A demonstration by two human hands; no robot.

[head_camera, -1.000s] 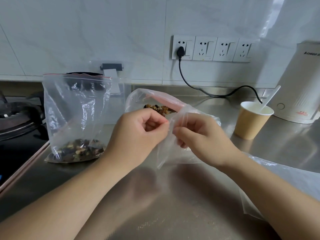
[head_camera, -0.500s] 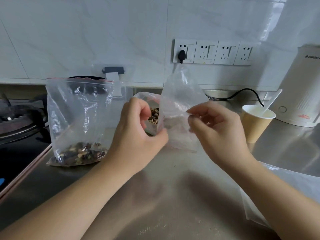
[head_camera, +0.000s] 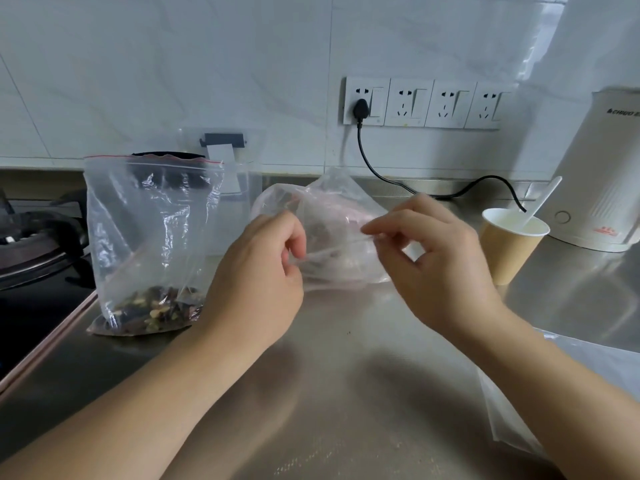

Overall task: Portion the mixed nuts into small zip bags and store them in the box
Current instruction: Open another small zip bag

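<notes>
Left hand: the bare left hand is raised mid-frame, back toward the camera, fingers curled inward with the thumb meeting them in a pinch on the edge of a small clear plastic zip bag.
Right hand: the bare right hand is level with the left and just apart from it; thumb and forefinger pinch the same edge, the other fingers loosely bent.
Forearms: both bare forearms rise from the lower corners and converge toward the centre.
Grip: two fingertip pinches, the edge stretched between them.
</notes>
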